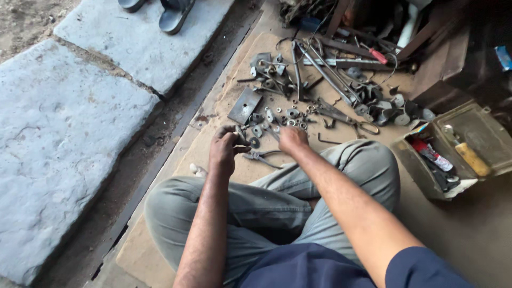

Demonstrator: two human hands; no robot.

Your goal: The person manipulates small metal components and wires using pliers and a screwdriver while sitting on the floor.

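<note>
Head view. The left hand (223,151) pinched a small metal part (239,136) in its fingers, lifted clear for handling; the right hand (292,140) (fingers curled, contents hidden) rested among washers (292,113) spread within reach on cardboard (213,128), pliers (261,157) beside.

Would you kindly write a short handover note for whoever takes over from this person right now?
Left hand: closed on a small metal part, raised off the mat.
Right hand: down among the washers and nuts; whether it holds anything cannot be told.
Pliers lie between the hands.
Flat metal plate lies beyond; open toolbox is to the right.
Loose parts lie spread, unsorted.
</note>
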